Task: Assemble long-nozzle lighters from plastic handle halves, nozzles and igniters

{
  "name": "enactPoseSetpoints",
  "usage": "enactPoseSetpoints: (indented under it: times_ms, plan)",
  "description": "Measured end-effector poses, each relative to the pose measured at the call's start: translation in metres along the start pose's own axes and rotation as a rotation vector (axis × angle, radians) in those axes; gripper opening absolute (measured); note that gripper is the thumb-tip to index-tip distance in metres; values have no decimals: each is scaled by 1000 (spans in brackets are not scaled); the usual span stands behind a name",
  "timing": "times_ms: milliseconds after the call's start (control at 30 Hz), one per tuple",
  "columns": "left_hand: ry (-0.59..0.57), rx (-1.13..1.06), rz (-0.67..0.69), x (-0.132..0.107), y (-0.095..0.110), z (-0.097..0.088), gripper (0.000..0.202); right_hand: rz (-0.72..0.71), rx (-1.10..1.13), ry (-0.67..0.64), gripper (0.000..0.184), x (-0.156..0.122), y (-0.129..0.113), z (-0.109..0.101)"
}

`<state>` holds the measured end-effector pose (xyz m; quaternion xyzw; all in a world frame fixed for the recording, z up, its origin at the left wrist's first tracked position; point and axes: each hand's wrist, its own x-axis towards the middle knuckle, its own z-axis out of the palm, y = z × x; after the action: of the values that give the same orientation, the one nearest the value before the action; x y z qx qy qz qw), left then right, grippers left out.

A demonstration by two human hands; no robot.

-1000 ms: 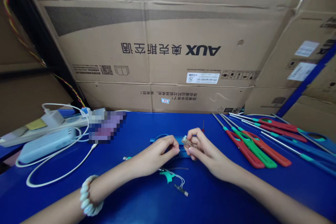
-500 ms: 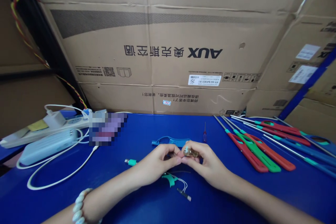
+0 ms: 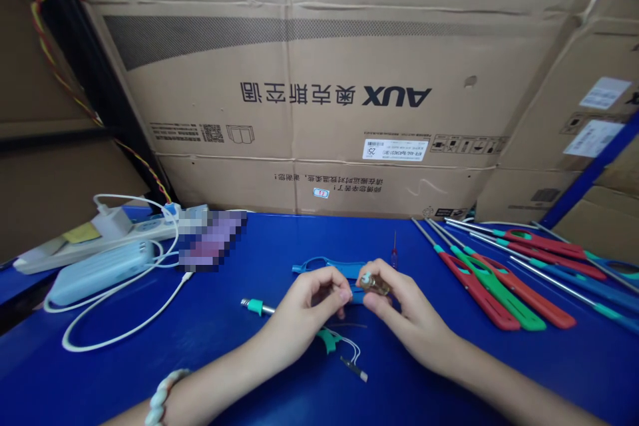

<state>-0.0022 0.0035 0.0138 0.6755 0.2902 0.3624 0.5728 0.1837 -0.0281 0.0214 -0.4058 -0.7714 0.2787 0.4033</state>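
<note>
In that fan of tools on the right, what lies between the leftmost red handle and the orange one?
A green handle lies between the red handle and the orange handle, as the head view shows.

R hand (image 3: 407, 306) holds sm see-thru part (image 3: 378, 284); L hand (image 3: 309, 303) just beside; blue handle pcs (image 3: 344, 270) behind, on bench (image 3: 349, 406) w/ red screwdriver (image 3: 394, 259)

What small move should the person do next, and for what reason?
Perhaps bring the left hand closer to the small translucent brown, plastic-looking piece with a pale end: the right hand holds it with that end facing the left hand, and a gap shows between the two hands.
</note>
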Motion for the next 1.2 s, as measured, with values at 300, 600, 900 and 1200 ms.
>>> enactPoseSetpoints:
  times_ms: [300, 600, 900, 1200]
  plan:
    - [40, 359, 125, -7, 5, -4, 21, -73, -207, -179, 19, 0, -2, -4]
    - [8, 527, 225, -14, 5, -4, 19, -111, -271, -186, 21, -1, 1, 1]
    - [50, 657, 382, -17, -3, 0, 17, -76, -335, -189, 29, -6, 5, 6]
    - [-10, 709, 430, -18, -7, -2, 17, -146, -415, -215, 35, -4, 7, 5]
